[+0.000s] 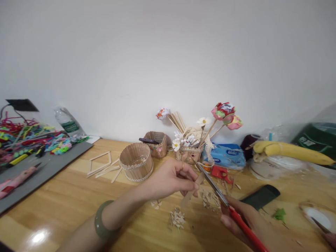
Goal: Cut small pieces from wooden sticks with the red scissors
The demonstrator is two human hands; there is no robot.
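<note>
My left hand (175,178), a ring on one finger, is closed around a flat wooden craft stick (187,198) above the table. In my right hand (243,217) is a pair of scissors (214,187) with red handles; the blades point up and left, close beside the upper end of the stick. Whether the blades touch the stick I cannot tell. Beneath my hands lie a pile of small cut wood pieces (177,218) and a second heap of chips (210,199).
A round stick basket (136,161) stands left of my hands, near loose sticks (102,168). Behind are a flower-filled basket (190,154), a blue tissue pack (225,155) and bananas (294,150). A dark phone-like object (262,196) lies right. Another person's hand (331,239) shows at the right edge.
</note>
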